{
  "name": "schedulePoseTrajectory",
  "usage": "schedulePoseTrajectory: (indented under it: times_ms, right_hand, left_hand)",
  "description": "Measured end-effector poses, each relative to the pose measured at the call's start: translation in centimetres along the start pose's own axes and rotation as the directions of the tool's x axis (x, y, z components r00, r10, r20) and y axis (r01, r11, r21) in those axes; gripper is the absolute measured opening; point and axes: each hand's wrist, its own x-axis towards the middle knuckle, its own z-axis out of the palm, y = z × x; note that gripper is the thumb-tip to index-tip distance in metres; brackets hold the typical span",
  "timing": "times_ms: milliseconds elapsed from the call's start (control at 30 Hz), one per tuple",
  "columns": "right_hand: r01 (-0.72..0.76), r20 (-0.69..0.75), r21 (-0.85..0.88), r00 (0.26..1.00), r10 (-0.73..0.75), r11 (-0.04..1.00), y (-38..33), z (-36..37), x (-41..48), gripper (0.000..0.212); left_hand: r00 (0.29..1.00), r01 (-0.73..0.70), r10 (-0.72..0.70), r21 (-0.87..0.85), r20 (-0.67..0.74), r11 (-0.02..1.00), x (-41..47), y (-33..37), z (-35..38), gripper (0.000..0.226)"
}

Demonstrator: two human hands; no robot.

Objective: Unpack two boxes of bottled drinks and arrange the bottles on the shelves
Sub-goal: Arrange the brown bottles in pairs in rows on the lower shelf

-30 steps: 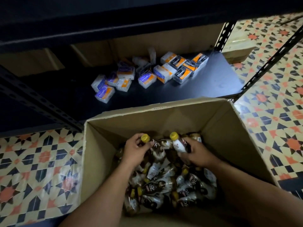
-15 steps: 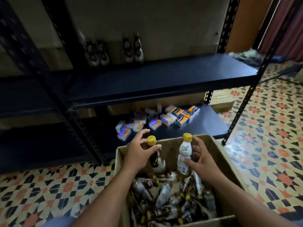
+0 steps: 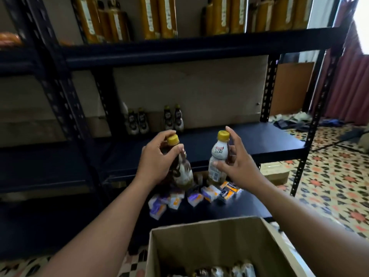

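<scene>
My left hand [image 3: 154, 163] grips a dark bottle with a yellow cap [image 3: 182, 172] by its neck. My right hand [image 3: 238, 166] holds a second yellow-capped bottle with a white label [image 3: 216, 156]. Both bottles are upright in the air in front of the middle shelf [image 3: 249, 140]. Several small bottles [image 3: 155, 120] stand at the back left of that shelf. Below me sits the open cardboard box [image 3: 199, 244], with more bottles [image 3: 223, 271] visible at its bottom.
Small orange and purple packets [image 3: 191, 196] lie on the bottom shelf. Tall amber bottles [image 3: 159, 17] fill the top shelf. A black metal upright [image 3: 65, 108] stands at left. Patterned floor tiles [image 3: 339, 186] and a red curtain [image 3: 349, 86] lie to the right.
Both hands have lifted their bottles out of the box and up to the level of the middle shelf. My view has tilted upward, showing the top shelf.
</scene>
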Motion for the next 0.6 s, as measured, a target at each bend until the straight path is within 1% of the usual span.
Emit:
schedulePoseTrajectory:
  times_ms: [100, 267, 333, 433, 533, 600]
  right_hand:
    - [0.006, -0.003, -0.042, 1.0, -0.006, 0.999, -0.6, -0.6, 4.2, 0.101]
    - [-0.025, 0.007, -0.103, 1.0, 0.025, 0.994, 1.2, -0.4, 10.3, 0.103]
    - [-0.032, 0.009, -0.123, 0.999, 0.034, 0.992, 2.7, 0.0, 12.2, 0.103]
    - [-0.055, 0.003, -0.134, 0.998, 0.056, 0.989, 5.6, 1.0, 14.4, 0.103]
    - [-0.089, 0.004, -0.125, 0.996, 0.09, 0.988, 9.1, 2.4, 16.1, 0.103]
    - [-0.106, 0.008, -0.105, 0.994, 0.107, 0.989, 11.1, 3.3, 17.1, 0.1]
  left_hand:
    - [1.0, -0.01, 0.01, -0.027, 0.0, 1.0, 4.5, 0.2, -0.5, 0.035]
    - [0.999, 0.001, -0.002, 0.014, 0.044, 1.0, 10.4, -2.1, 1.0, 0.034]
    - [0.998, -0.002, 0.0, 0.025, 0.06, 1.0, 12.0, -3.5, 2.3, 0.033]
    - [0.995, 0.038, -0.041, 0.037, 0.087, 0.999, 13.9, -6.3, 4.4, 0.033]
    - [0.99, 0.073, -0.079, 0.05, 0.113, 0.996, 15.4, -9.4, 6.5, 0.032]
    - [0.99, 0.085, -0.091, 0.064, 0.106, 0.994, 16.1, -10.9, 7.6, 0.033]
